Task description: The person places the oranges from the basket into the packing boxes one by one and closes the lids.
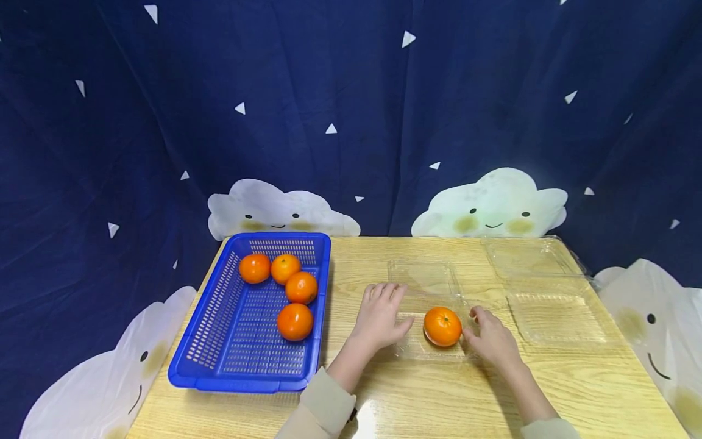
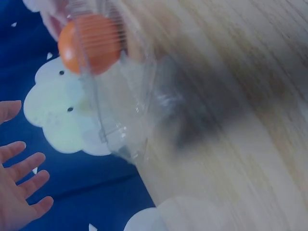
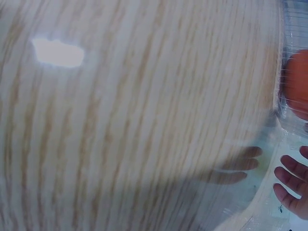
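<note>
One mandarin (image 1: 442,326) (image 2: 91,45) sits in the right part of a clear plastic clamshell box (image 1: 419,350) (image 2: 122,115), whose lid (image 1: 422,277) lies folded back behind it. My left hand (image 1: 379,317) (image 2: 19,187) hovers over the box's left side, fingers spread and holding nothing, apart from the fruit. At the right side, my right hand (image 1: 493,338) (image 3: 294,183) has its fingers loosely bent and its thumb close by the mandarin and the box's edge. Nothing is between its fingers in the right wrist view.
A blue plastic basket (image 1: 181,372) with several mandarins (image 1: 295,322) stands at the table's left. Another clear clamshell box (image 1: 559,317) lies with its lid raised at the right. A dark blue curtain (image 1: 351,73) hangs behind the wooden table (image 1: 428,402).
</note>
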Demonstrator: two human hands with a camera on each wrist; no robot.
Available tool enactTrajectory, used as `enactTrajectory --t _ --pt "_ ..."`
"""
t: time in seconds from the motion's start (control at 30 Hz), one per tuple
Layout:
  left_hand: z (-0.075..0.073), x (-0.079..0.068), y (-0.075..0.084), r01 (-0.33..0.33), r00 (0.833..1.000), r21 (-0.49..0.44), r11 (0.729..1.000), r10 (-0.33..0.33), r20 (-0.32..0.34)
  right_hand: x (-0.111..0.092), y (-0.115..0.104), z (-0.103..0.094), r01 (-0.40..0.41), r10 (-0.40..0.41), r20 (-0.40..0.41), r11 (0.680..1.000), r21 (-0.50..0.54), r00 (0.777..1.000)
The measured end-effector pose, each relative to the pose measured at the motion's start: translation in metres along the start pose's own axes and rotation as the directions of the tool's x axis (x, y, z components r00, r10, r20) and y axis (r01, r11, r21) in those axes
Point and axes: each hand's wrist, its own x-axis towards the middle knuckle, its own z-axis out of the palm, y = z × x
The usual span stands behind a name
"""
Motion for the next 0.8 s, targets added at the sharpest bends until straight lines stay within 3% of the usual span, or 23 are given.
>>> enactTrajectory --t 0.33,0.8 --pt "-0.021 -0.013 -0.019 0.103 0.994 -0.056 0.993 -0.106 -0.042 -0.001 0.0 0.0 0.01 -0.01 -0.005 1.0 0.0 1.0" --pt "-0.039 -0.031 -0.055 0.179 0.976 -0.09 0.98 -0.189 -0.113 -0.001 -0.001 -0.001 0.014 -0.014 -0.008 1.0 -0.001 1.0"
